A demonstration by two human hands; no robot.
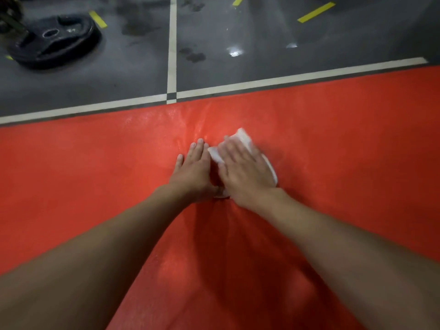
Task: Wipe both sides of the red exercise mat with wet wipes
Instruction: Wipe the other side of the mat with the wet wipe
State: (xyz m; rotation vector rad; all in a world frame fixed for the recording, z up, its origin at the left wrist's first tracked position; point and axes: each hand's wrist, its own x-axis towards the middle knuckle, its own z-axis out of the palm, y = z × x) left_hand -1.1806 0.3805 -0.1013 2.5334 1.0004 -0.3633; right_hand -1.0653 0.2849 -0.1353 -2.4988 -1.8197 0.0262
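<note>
Fingers [229, 148] of the right hand [245, 172] lie straight and close together, pressing a white wet wipe [246, 138] flat on the red mat [95, 177]. Just beside it the left hand [194, 172] rests flat on the mat, fingers together and thumb apart. Beyond the mat, a black weight plate [54, 41] lies on the grey floor [123, 75].

Floor: dark grey floor [119, 75], damp patches [138, 27] towards 12 o'clock.
Markings: white lines [172, 44] crossing at 12 o'clock; yellow strips [316, 12] at 1 o'clock.
Gear: black weight plate [54, 41] lying flat at 10 o'clock.
Light: glare [234, 51] on the floor at 1 o'clock.
</note>
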